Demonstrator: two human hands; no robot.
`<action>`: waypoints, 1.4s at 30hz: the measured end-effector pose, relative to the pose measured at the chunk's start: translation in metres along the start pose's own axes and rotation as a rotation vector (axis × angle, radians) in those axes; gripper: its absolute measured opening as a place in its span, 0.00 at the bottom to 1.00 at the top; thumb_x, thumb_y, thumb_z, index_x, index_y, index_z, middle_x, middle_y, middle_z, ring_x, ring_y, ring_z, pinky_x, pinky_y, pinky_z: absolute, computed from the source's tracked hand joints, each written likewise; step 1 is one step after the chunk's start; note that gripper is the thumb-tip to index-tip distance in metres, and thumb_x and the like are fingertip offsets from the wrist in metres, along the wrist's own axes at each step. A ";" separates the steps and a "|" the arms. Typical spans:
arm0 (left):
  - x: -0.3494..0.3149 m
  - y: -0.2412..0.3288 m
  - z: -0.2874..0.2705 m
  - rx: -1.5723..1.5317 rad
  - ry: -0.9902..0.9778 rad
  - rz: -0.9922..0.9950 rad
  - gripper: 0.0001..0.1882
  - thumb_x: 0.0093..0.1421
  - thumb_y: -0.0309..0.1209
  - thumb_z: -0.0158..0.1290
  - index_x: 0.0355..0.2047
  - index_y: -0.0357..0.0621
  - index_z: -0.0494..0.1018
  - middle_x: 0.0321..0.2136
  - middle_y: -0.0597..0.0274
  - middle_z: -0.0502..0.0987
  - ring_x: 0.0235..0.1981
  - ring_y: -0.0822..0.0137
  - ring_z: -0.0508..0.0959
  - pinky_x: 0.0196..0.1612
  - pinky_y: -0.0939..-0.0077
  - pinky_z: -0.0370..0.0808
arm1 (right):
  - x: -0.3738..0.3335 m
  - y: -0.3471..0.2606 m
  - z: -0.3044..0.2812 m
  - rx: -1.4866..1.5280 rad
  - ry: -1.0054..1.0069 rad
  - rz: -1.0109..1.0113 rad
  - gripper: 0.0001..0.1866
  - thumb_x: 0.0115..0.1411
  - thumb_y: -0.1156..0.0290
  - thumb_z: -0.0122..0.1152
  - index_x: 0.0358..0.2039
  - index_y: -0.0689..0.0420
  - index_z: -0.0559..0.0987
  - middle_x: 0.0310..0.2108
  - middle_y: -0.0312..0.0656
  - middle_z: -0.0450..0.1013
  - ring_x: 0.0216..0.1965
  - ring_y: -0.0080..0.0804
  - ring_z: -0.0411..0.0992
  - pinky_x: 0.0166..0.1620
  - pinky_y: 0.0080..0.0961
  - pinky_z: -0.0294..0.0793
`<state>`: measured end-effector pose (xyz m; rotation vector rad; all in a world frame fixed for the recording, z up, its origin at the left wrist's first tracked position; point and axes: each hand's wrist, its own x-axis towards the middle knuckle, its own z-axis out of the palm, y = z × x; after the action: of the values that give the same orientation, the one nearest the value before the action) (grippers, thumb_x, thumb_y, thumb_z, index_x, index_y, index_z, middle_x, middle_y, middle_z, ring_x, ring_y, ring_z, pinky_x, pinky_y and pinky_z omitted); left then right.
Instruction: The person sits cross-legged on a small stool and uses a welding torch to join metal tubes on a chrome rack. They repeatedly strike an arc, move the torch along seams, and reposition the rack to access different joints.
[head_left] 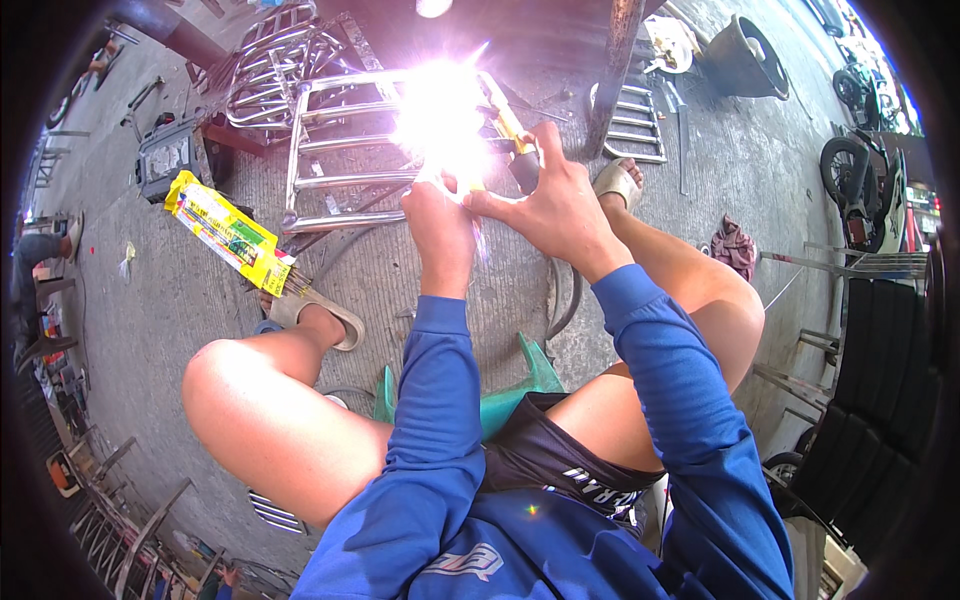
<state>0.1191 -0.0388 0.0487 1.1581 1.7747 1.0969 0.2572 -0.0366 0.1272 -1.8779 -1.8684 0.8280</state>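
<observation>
A blinding white-violet welding glare [442, 115] covers part of a shiny tubular metal rack [345, 145] in front of me. My left hand [440, 230] is at the rack's near side, just below the glare, its fingers curled closed; the light hides what they hold. My right hand [560, 205] is beside it, thumb reaching toward the left hand. It is closed around an electrode holder [523, 165] with a yellow upper part and black handle. A dark cable [572, 300] runs below that hand. The glare hides the holder's far end.
A yellow packet of welding rods [228, 235] lies across my left foot area. More metal racks [280, 75] and a dark toolbox-like case [168, 155] stand far left. A bucket [745, 60], a rack [635, 122] and a motorcycle [855, 185] are right. A green stool [510, 400] is beneath me.
</observation>
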 end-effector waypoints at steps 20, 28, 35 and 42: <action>0.004 -0.009 0.001 0.114 0.036 0.138 0.05 0.55 0.22 0.63 0.32 0.34 0.81 0.26 0.50 0.86 0.29 0.57 0.88 0.34 0.66 0.80 | 0.003 0.003 0.002 0.064 -0.036 0.039 0.52 0.49 0.39 0.81 0.61 0.63 0.67 0.40 0.67 0.80 0.44 0.62 0.83 0.49 0.48 0.80; 0.004 0.000 0.001 0.080 0.042 0.022 0.04 0.58 0.24 0.64 0.32 0.35 0.81 0.25 0.48 0.85 0.29 0.55 0.88 0.34 0.63 0.80 | 0.004 0.009 0.008 0.037 0.021 -0.033 0.54 0.50 0.41 0.81 0.64 0.64 0.64 0.41 0.69 0.79 0.45 0.64 0.82 0.49 0.48 0.80; 0.006 -0.005 -0.001 0.167 0.016 0.111 0.04 0.57 0.23 0.63 0.33 0.34 0.82 0.27 0.46 0.86 0.30 0.52 0.88 0.35 0.61 0.81 | 0.003 0.002 0.000 0.052 -0.070 0.050 0.52 0.52 0.44 0.79 0.64 0.67 0.64 0.44 0.69 0.80 0.48 0.69 0.81 0.53 0.51 0.81; 0.007 -0.008 0.000 0.182 0.025 0.118 0.05 0.58 0.23 0.64 0.34 0.34 0.82 0.27 0.46 0.86 0.31 0.52 0.88 0.35 0.60 0.80 | 0.003 0.000 0.002 0.062 -0.043 0.021 0.48 0.52 0.46 0.79 0.60 0.65 0.65 0.42 0.68 0.81 0.46 0.68 0.82 0.51 0.50 0.81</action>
<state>0.1140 -0.0343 0.0406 1.3794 1.8760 1.0375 0.2560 -0.0340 0.1251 -1.8593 -1.8297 0.9287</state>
